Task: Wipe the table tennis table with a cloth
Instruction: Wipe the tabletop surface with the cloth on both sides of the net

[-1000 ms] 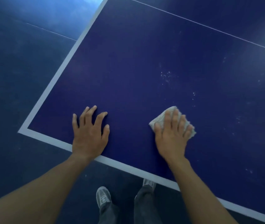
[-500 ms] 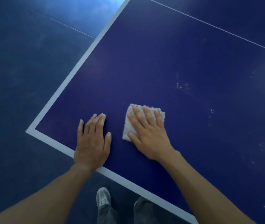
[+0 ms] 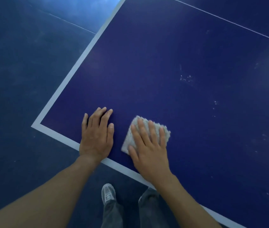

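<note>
Right grip (image 3: 148, 150): fingers straight, flat on cloth (image 3: 167, 133), pressing it to the surface (image 3: 163, 71) for wiping;
Left grip (image 3: 97, 137): flat, empty, probably bracing the lean;
Specks (image 3: 186, 78): unwiped, farther out

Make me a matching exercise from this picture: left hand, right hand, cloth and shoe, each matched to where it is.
Things:
1 left hand
2 right hand
3 cloth
4 shoe

Places:
A on the floor
B flat on the bare table
C pressing down on the cloth
D beneath the right hand, on the table

Pairs: 1-B, 2-C, 3-D, 4-A
</note>
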